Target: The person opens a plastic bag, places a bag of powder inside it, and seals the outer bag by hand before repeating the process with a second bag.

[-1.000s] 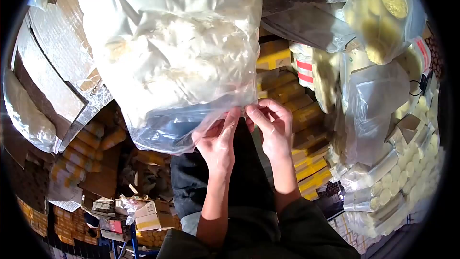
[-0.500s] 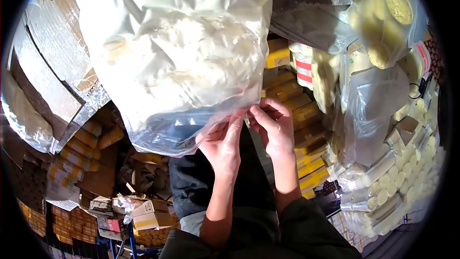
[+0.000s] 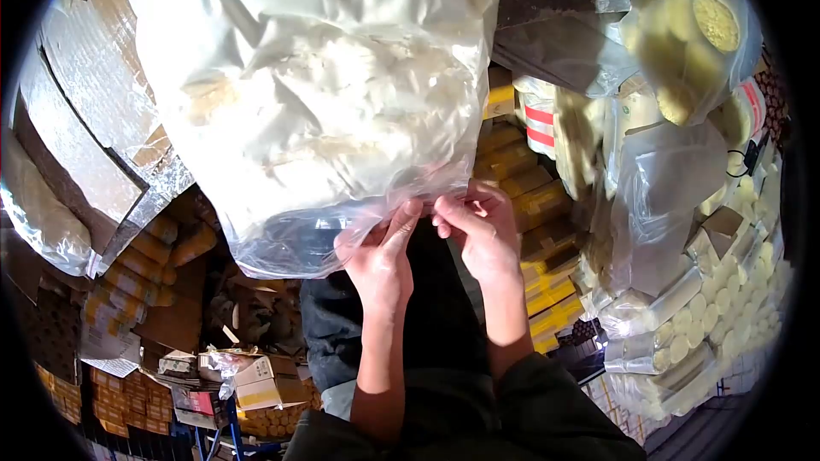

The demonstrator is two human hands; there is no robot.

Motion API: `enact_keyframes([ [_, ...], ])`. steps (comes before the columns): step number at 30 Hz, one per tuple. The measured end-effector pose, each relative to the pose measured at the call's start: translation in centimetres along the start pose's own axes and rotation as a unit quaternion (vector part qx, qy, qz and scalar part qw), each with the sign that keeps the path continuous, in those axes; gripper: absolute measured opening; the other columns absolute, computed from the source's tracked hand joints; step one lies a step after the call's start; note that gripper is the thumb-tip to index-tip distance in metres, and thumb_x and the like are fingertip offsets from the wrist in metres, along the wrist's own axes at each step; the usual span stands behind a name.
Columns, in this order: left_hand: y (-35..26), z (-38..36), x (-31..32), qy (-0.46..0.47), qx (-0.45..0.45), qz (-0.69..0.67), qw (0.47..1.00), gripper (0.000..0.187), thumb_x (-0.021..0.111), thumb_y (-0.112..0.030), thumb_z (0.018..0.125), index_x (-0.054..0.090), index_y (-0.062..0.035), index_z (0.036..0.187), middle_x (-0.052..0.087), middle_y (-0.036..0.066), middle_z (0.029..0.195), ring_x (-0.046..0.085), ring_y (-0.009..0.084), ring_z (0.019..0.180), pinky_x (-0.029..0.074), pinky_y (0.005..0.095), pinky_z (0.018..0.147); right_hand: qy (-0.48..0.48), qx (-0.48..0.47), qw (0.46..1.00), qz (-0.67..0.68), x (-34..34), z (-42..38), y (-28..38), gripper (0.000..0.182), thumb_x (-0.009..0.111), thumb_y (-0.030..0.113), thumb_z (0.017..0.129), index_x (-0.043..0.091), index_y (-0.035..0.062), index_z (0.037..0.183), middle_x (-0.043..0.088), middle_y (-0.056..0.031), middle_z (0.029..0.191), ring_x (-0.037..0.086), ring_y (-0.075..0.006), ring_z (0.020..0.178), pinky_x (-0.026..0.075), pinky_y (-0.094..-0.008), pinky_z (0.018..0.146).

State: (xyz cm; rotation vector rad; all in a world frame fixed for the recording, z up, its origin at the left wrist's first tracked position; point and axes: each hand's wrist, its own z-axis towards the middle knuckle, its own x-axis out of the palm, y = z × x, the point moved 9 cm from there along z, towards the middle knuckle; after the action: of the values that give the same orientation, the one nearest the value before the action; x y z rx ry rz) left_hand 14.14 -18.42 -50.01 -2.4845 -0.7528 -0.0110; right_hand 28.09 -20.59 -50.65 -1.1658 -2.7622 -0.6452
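Observation:
A large clear plastic bag [image 3: 325, 94] full of white, flaky material takes up the upper middle of the head view. Its lower end is loose, see-through film with little in it. My left hand [image 3: 380, 260] pinches that film at the lower right edge, thumb on top. Just to its right, my right hand [image 3: 483, 226] grips the bag's lower right corner between thumb and curled fingers. A small gap separates the two thumbs, and gathered film runs between the hands.
Yellow-taped cardboard boxes [image 3: 542, 265] are stacked right of my legs. Further right stand clear bags of pale round pieces [image 3: 709, 316] and a bag of yellowish material [image 3: 683, 34]. Foil-covered board [image 3: 94, 111] lies at left. An open carton [image 3: 269, 380] sits lower left.
My left hand has shifted slightly left, and the gap between my thumbs has widened. The film at the bag's lower right is more bunched. Both hands keep hold of the bag.

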Motion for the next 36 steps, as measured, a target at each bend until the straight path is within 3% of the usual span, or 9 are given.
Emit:
enact_keyframes([
  [3,-0.4,-0.2,-0.3,-0.045,-0.003,0.019,0.999,0.009,0.073,0.007,0.079,0.070,0.0045,0.087,0.070,0.007,0.086,0.063,0.0119,0.079,0.048,0.0218,0.071,0.019,0.006,1.000,0.023,0.9,0.2,-1.0,0.014,0.071,0.001,0.083,0.069,-0.0048,0.095,0.067,-0.0076,0.079,0.058,-0.0111,0.066,0.046,-0.0225,0.061],
  [10,-1.0,-0.3,0.3,0.004,0.001,0.031,0.999,0.013,0.074,0.005,0.078,0.072,0.0052,0.091,0.070,0.007,0.086,0.062,0.0109,0.076,0.047,0.0214,0.070,-0.009,-0.039,0.998,0.050,0.4,0.1,-1.8,0.015,0.072,-0.002,0.079,0.070,-0.0037,0.094,0.069,-0.0067,0.081,0.058,-0.0107,0.066,0.046,-0.0230,0.061],
  [17,-1.5,-0.4,0.2,-0.028,0.012,0.086,0.996,0.009,0.073,0.006,0.080,0.071,0.0044,0.088,0.069,0.006,0.085,0.062,0.0116,0.077,0.049,0.0227,0.073,-0.057,-0.059,0.995,-0.063,0.6,-0.3,-0.5,0.011,0.073,0.000,0.081,0.071,-0.0014,0.092,0.067,-0.0023,0.077,0.055,-0.0076,0.063,0.043,-0.0219,0.059],
  [23,-0.7,-0.4,-0.1,-0.020,0.011,0.081,0.996,0.011,0.073,0.006,0.080,0.071,0.0040,0.091,0.069,0.006,0.087,0.062,0.0113,0.076,0.049,0.0225,0.072,-0.105,-0.093,0.990,-0.014,0.3,-0.9,-1.6,0.010,0.071,0.000,0.083,0.069,-0.0005,0.093,0.067,-0.0013,0.080,0.057,-0.0081,0.066,0.044,-0.0212,0.061],
  [29,0.1,-0.2,0.3,0.009,-0.002,0.071,0.997,0.016,0.071,0.008,0.081,0.070,0.0066,0.097,0.069,0.010,0.091,0.063,0.0128,0.083,0.051,0.0248,0.077,-0.096,-0.083,0.988,0.086,1.0,-1.2,-2.2,0.015,0.062,0.013,0.095,0.067,-0.0001,0.099,0.066,-0.0032,0.094,0.059,-0.0091,0.081,0.047,-0.0247,0.072],
  [30,-0.2,-0.3,0.5,-0.003,0.015,0.077,0.997,0.016,0.070,0.009,0.081,0.070,0.0066,0.097,0.070,0.010,0.092,0.064,0.0133,0.084,0.052,0.0254,0.078,-0.074,-0.100,0.991,0.046,1.4,-1.3,-1.7,0.021,0.058,0.020,0.098,0.065,0.0007,0.101,0.064,-0.0023,0.097,0.056,-0.0080,0.087,0.045,-0.0248,0.077],
  [33,-0.7,-0.8,0.7,-0.027,0.038,0.077,0.996,0.017,0.068,0.012,0.081,0.070,0.0064,0.096,0.070,0.010,0.094,0.065,0.0154,0.086,0.052,0.0274,0.081,-0.165,-0.146,0.975,-0.016,0.9,-2.1,-1.1,0.019,0.059,0.020,0.098,0.065,0.0017,0.100,0.062,0.0003,0.094,0.053,-0.0064,0.086,0.043,-0.0233,0.077],
  [34,-0.8,-0.8,0.8,-0.032,0.037,0.067,0.996,0.017,0.067,0.012,0.080,0.070,0.0063,0.096,0.070,0.011,0.094,0.065,0.0157,0.086,0.052,0.0276,0.081,-0.165,-0.147,0.972,-0.073,1.1,-2.3,-0.8,0.024,0.055,0.020,0.099,0.063,0.0013,0.113,0.061,-0.0020,0.111,0.052,-0.0098,0.102,0.039,-0.0248,0.092],
  [36,-0.7,-0.7,0.6,-0.022,0.042,0.077,0.996,0.016,0.066,0.012,0.079,0.069,0.0071,0.094,0.069,0.011,0.094,0.065,0.0167,0.086,0.053,0.0283,0.081,-0.176,-0.153,0.972,-0.039,1.0,-2.5,-1.2,0.024,0.055,0.019,0.099,0.062,0.0014,0.115,0.062,-0.0023,0.111,0.053,-0.0104,0.103,0.040,-0.0255,0.092],
])
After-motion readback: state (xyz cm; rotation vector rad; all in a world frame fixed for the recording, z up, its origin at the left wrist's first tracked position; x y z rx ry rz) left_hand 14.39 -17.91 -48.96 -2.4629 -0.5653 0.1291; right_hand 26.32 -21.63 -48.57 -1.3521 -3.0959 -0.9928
